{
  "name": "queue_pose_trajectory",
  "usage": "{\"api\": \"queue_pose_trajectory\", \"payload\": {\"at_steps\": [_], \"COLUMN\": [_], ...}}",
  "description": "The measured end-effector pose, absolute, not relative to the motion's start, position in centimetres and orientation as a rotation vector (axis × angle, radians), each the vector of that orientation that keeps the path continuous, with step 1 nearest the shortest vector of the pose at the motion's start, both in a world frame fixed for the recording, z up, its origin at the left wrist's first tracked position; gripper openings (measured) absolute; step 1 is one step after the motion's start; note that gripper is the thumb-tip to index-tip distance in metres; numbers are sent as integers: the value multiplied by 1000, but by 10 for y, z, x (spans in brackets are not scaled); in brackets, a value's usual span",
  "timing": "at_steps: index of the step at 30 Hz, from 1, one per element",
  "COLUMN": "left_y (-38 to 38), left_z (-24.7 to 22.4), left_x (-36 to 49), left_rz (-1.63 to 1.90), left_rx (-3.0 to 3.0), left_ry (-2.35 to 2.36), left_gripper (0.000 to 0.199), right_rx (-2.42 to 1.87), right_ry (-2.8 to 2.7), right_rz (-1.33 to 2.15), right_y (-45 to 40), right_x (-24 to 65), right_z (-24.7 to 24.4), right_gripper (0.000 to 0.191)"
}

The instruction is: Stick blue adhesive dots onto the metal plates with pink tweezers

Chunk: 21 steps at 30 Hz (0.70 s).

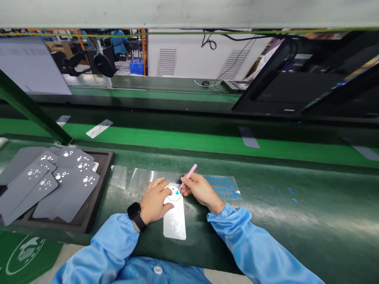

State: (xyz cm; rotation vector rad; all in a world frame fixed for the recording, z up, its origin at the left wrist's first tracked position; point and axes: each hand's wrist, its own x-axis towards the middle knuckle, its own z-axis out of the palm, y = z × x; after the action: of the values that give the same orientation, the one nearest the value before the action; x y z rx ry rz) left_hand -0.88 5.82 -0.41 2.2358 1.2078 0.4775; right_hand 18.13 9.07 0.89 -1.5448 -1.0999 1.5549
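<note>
A white rectangular plate (174, 221) lies on the green bench, with an octagonal outline at its far end. My left hand (155, 200), with a black watch at the wrist, rests on the plate's left edge, fingers spread. Pink tweezers (189, 175) are pinched in my right hand (201, 190), their tips down at a small blue piece (177, 193) inside the octagon. Whether the tips grip that piece is too small to tell. Behind my right hand lies a clear sheet (225, 186) with rows of blue pieces.
Dark tray (102, 177) at the left holds several grey plates (71, 189) with holes. Beyond the bench, a green belt (177, 139) carries a few plates. A slanted green post (32, 106) stands at the left. Loose blue bits (291, 191) lie at the right.
</note>
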Motion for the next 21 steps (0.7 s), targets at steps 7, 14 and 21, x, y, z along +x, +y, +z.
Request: {"api": "queue_pose_trajectory", "payload": {"at_steps": [7,14,21], "left_y": [58,58,57], "left_z": [0,1,3], "left_x": [-8,-8,-7], "left_rz": [437,427,354], "left_rx": [2238,2261,2341], "left_ry": [1227,1225,1227], "left_gripper": [28,28,30], "right_rx": [-1572,-1633,-1659], "right_ry": [-1123,-1154,-1208], "right_rz": [1559,1528,1495], "right_y": [92,90,90], "right_x": [179,175,175], "right_z": [12,18,18], "right_gripper": [15,17,16]}}
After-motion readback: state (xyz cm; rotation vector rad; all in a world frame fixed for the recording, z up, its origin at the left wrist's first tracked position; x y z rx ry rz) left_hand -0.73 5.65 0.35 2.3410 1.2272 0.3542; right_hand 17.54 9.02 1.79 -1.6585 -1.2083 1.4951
